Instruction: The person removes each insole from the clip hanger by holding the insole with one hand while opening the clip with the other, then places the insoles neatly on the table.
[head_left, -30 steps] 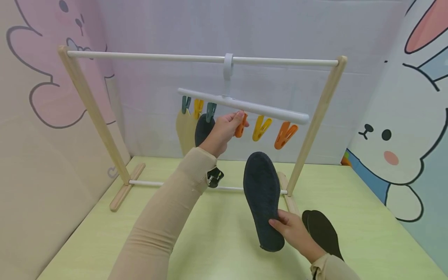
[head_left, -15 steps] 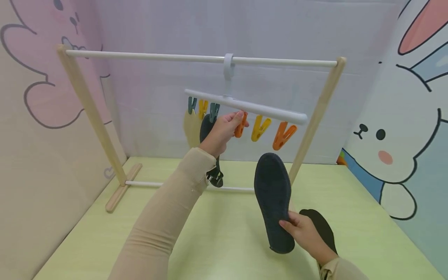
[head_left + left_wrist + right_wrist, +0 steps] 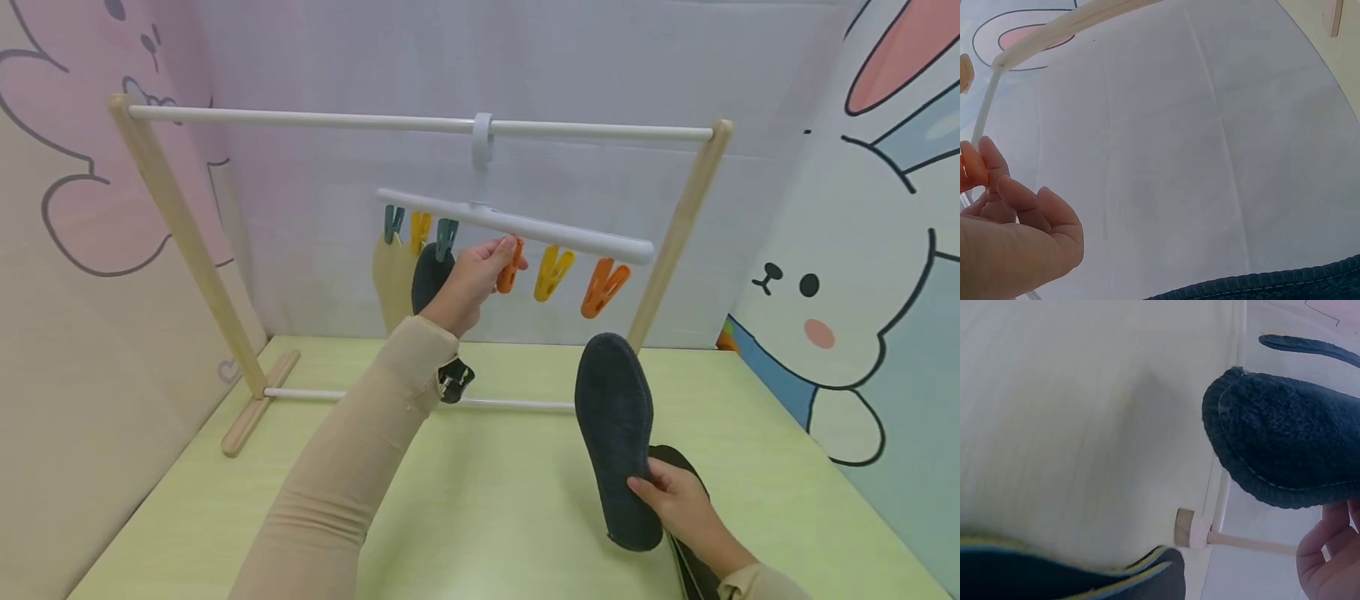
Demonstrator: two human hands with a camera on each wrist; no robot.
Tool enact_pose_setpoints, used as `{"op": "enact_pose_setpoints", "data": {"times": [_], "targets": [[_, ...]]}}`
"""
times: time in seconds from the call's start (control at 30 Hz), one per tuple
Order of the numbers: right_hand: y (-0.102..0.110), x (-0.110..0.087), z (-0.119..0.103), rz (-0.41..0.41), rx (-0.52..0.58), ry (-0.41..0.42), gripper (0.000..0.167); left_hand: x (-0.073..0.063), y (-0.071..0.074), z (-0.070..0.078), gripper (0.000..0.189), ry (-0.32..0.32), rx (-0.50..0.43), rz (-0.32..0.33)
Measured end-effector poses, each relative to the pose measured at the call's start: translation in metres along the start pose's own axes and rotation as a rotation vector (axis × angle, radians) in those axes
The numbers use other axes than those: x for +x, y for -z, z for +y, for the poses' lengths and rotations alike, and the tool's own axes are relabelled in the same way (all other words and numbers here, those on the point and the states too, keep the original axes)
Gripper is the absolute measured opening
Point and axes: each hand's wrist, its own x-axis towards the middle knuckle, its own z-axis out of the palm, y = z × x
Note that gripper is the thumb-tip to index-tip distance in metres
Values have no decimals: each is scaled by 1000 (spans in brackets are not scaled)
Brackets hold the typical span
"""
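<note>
In the head view my left hand (image 3: pixel 467 287) pinches an orange clothespin (image 3: pixel 509 268) hanging from the white clip hanger (image 3: pixel 555 230). My right hand (image 3: pixel 688 507) grips a dark blue insole (image 3: pixel 613 429) by the edge near its heel, toe end up, below and right of the clips. Its fuzzy surface and stitched rim show in the right wrist view. A yellow clothespin (image 3: pixel 553 273) and another orange clothespin (image 3: pixel 604 288) hang to the right with nothing in them. Left on the hanger, a beige insole (image 3: pixel 392 283) and a dark insole (image 3: pixel 431 277) hang from clips, partly behind my left arm.
The hanger hooks over the top white rod (image 3: pixel 300 122) of a wooden-post rack. Dark insoles (image 3: pixel 1035 575) lie on the pale table (image 3: pixel 480 517) under my right hand. A wooden rack foot (image 3: pixel 258 404) stands at left; walls with cartoon figures enclose the table.
My right hand has carried the dark blue insole to the right and slightly down. My left hand stays at the orange clothespin. The hanger's left end has swung a little and back.
</note>
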Motion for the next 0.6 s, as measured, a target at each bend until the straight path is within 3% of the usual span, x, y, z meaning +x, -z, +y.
{"op": "enact_pose_setpoints", "data": {"times": [0.23, 0.4, 0.6], "targets": [[7, -4, 8, 60, -96, 3, 16, 0, 3, 2, 42, -24, -48, 5], [17, -6, 10, 38, -123, -69, 22, 1, 4, 1, 40, -52, -104, -6], [28, -9, 15, 38, -173, -83, 24, 0, 4, -2, 36, -91, -150, -9]]}}
